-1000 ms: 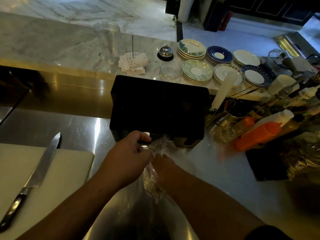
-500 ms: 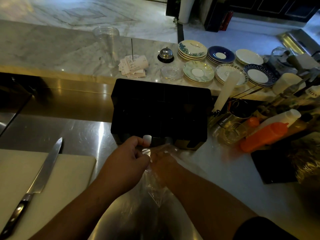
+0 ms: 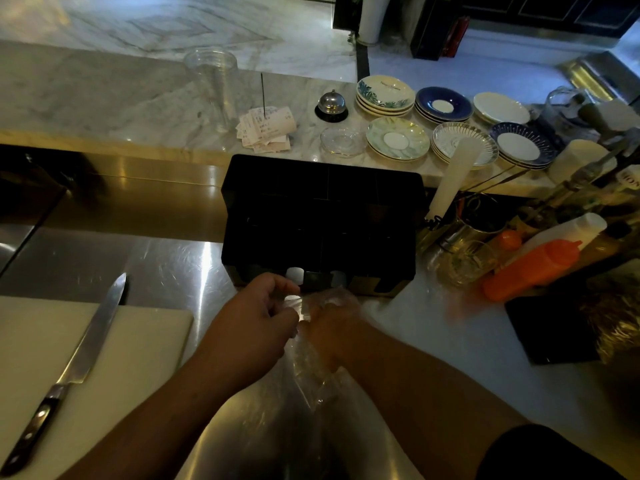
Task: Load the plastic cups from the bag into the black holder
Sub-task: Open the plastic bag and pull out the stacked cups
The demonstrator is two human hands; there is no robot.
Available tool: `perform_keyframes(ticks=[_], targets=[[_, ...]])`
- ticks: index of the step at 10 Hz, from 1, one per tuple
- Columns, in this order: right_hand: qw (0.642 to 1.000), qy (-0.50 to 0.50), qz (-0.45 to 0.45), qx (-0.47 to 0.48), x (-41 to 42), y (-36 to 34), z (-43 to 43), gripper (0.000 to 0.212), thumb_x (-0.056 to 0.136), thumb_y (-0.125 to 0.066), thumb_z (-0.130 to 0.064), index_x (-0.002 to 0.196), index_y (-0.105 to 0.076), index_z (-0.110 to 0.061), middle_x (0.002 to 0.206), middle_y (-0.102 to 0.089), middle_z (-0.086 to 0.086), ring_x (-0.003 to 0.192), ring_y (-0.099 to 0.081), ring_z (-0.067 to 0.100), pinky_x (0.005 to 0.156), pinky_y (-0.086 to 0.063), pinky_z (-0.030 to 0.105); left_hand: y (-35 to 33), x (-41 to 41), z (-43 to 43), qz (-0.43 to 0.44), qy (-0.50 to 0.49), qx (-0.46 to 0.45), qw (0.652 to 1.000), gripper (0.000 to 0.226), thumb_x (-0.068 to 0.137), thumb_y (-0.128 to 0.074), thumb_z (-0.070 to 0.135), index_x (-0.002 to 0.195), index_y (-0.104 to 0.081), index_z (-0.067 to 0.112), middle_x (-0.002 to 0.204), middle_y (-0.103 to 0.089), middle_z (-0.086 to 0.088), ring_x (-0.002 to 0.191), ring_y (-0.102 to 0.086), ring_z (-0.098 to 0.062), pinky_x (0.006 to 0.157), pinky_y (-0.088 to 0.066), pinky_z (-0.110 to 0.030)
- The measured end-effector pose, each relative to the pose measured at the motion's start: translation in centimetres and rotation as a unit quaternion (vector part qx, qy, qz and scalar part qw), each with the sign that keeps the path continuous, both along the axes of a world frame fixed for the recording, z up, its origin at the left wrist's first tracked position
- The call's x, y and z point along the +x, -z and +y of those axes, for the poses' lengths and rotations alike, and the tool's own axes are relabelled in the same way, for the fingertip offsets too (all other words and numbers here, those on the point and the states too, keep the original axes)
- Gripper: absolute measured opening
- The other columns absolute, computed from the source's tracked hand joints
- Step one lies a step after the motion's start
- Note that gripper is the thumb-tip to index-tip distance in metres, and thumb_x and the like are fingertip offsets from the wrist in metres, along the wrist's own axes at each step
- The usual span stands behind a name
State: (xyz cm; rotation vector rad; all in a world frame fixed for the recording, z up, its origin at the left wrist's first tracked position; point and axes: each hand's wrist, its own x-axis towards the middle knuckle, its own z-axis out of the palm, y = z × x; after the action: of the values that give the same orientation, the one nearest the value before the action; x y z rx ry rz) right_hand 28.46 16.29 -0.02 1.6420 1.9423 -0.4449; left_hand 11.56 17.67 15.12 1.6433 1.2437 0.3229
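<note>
At the far left a white cutting board [image 3: 104, 348] lies on the steel desk [image 3: 166, 268], and a long knife [image 3: 69, 372] rests slantwise across it, blade toward the back. Behind, on the raised marble ledge [image 3: 104, 98], stands a tall stack of clear cups [image 3: 214, 88], with a spike of paper receipts [image 3: 266, 129] just beside it.

In the middle, the person's left hand [image 3: 252, 327] is curled, its fingers [image 3: 277, 289] pinched narrow on the mouth of the clear plastic bag [image 3: 311, 368]. The bag lies on the desk, running from the bottom edge of the view up to the front of the black holder [image 3: 322, 216]. The right hand [image 3: 332, 330] is pushed inside the bag's open end, seen through the film; whether its fingers grip anything cannot be told. The cups within the bag cannot be made out clearly. The holder stands upright just beyond both hands, its front openings dark.

Further right on the ledge sit a service bell [image 3: 331, 103] and several stacks of patterned saucers [image 3: 443, 126]. At the far right of the desk an orange squeeze bottle [image 3: 530, 268] lies tilted among other bottles.
</note>
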Motion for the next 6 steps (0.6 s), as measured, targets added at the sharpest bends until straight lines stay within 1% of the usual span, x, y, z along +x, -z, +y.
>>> perform_keyframes(ticks=[1,2,3,4,5,6], targets=[[0.999,-0.019,0.003,-0.050,0.7,-0.9,0.5,0.092,0.069,-0.086,-0.042,0.147,-0.040,-0.021,0.149,-0.045,0.017,0.134,-0.045,0.039,0.106,-0.040,0.057,-0.4,-0.1,0.4,-0.019,-0.007,0.002,1.000,0.032,0.093,-0.064,0.008,0.108,-0.063,0.037,0.075,-0.076,0.014,0.053,-0.068,0.002,0.042,-0.045,-0.009],[0.999,-0.007,0.017,-0.034,0.7,-0.9,0.2,0.081,0.070,-0.084,-0.044,0.137,-0.048,-0.018,0.139,-0.052,0.017,0.125,-0.053,0.039,0.097,-0.046,0.054,-0.9,-0.1,0.5,-0.030,-0.011,0.015,0.999,0.034,0.093,-0.064,0.007,0.102,-0.062,0.040,0.075,-0.077,0.009,0.052,-0.067,0.001,0.043,-0.045,-0.009],[1.000,0.011,-0.007,-0.019,-0.4,-0.7,-0.4,0.072,0.080,-0.074,-0.048,0.138,-0.047,-0.016,0.140,-0.050,0.018,0.124,-0.053,0.039,0.098,-0.045,0.056,-1.5,0.2,0.4,-0.019,0.001,0.039,0.999,0.034,0.092,-0.065,0.012,0.100,-0.059,0.044,0.076,-0.077,0.000,0.052,-0.068,-0.004,0.047,-0.047,-0.013],[0.999,0.018,-0.025,-0.012,-0.9,-0.5,-0.7,0.065,0.091,-0.064,-0.043,0.145,-0.040,-0.016,0.151,-0.038,0.018,0.133,-0.045,0.042,0.105,-0.042,0.056,-1.5,0.4,0.1,-0.013,0.008,0.045,0.999,0.033,0.091,-0.066,0.015,0.104,-0.059,0.045,0.076,-0.077,-0.001,0.054,-0.068,-0.003,0.055,-0.049,-0.021],[0.998,0.038,0.035,-0.038,-0.8,-0.8,-0.8,0.064,0.097,-0.058,-0.035,0.151,-0.032,-0.012,0.153,-0.027,0.023,0.132,-0.043,0.041,0.108,-0.041,0.050,-1.2,0.7,-0.4,-0.010,0.017,0.039,0.999,0.032,0.091,-0.067,0.017,0.109,-0.060,0.042,0.077,-0.077,0.009,0.054,-0.067,0.001,0.056,-0.046,-0.022],[0.962,0.199,0.187,0.010,-0.6,-1.2,-1.1,0.052,0.106,-0.045,-0.026,0.149,-0.032,0.000,0.151,-0.033,0.028,0.125,-0.052,0.029,0.111,-0.041,0.036,-0.7,0.7,-0.7,-0.019,0.029,0.029,0.999,0.026,0.092,-0.068,0.022,0.110,-0.060,0.040,0.078,-0.077,0.014,0.053,-0.067,0.000,0.051,-0.046,-0.019]])
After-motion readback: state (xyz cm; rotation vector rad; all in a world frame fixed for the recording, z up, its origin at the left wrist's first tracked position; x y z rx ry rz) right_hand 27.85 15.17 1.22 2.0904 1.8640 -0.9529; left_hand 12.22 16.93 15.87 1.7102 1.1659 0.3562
